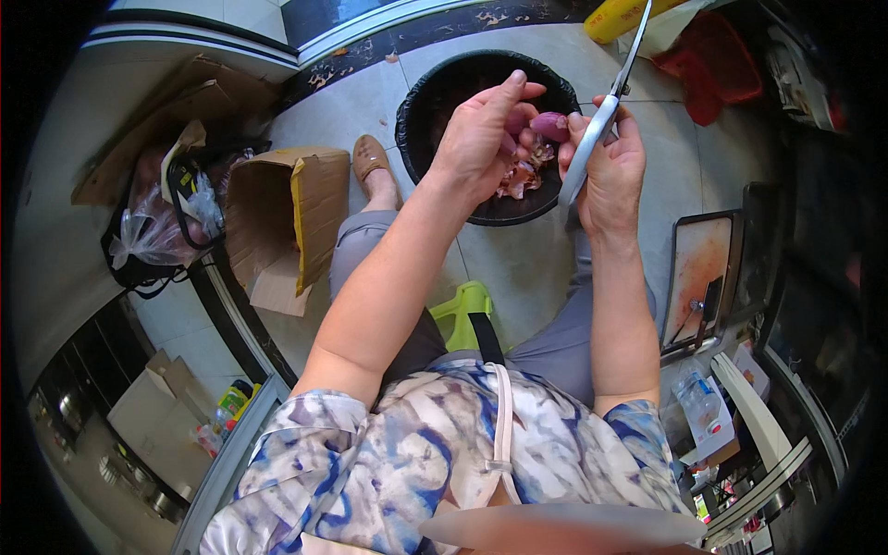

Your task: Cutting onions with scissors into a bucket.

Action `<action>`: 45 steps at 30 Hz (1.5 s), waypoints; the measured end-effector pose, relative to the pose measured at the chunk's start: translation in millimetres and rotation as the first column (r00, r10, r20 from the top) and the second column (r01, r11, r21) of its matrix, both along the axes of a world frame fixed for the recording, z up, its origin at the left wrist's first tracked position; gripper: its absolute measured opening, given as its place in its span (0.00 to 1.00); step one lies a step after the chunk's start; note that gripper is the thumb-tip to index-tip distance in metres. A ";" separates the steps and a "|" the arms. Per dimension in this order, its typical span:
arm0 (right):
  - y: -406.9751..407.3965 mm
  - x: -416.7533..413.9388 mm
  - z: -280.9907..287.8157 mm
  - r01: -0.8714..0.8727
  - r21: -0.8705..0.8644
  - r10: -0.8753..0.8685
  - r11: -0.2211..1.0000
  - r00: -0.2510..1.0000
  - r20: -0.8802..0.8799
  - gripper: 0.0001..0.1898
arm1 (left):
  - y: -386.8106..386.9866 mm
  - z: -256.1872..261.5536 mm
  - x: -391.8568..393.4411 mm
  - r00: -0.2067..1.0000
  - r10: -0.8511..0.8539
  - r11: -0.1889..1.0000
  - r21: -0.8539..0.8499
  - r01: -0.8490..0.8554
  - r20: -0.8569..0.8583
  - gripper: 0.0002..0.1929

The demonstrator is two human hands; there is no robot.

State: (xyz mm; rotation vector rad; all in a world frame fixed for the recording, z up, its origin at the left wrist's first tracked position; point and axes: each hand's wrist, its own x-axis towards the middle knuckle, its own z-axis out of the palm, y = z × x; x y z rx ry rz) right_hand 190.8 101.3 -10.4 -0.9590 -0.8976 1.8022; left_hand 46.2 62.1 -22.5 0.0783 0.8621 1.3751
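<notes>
My left hand [479,139] is over a black bin [416,163] with a black plastic liner. Its curled fingers hold purple-skinned shallots [515,122], partly hidden behind the hand. Between both hands is one more shallot [550,126], its right end touched by my right thumb and fingertips. My right hand [614,166] also holds scissors [598,142] with a silver-grey handle, and their blades point up and away from me. Below the hands, dry papery skins [522,179] show against the dark inside of the bin.
An open cardboard box [322,208] stands left of my legs, beside a black bag [146,236] holding plastic bags. A green plastic stool [466,312] shows between my thighs. At right are a stained board [699,267] and a red plastic dustpan-like object [718,66].
</notes>
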 end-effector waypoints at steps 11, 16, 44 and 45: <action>-3.7 2.5 2.6 -0.004 0.025 0.003 1.000 1.000 0.009 0.22 | -10.4 10.7 -7.4 0.981 -0.170 0.973 0.140 0.182 -0.090 0.12; 0.2 31.9 10.7 -0.285 0.038 0.268 0.958 0.933 0.239 0.21 | -15.5 9.2 -30.9 0.993 -0.088 0.981 0.165 0.101 -0.083 0.12; -36.9 23.3 16.1 -0.754 0.190 0.181 0.629 0.380 0.907 0.48 | -36.0 -5.6 -56.6 0.987 -0.115 0.989 0.084 0.125 -0.116 0.10; -37.2 25.0 15.2 -0.752 0.216 0.161 0.623 0.393 0.906 0.48 | -36.3 -5.2 -56.5 0.986 -0.120 0.988 0.083 0.130 -0.114 0.10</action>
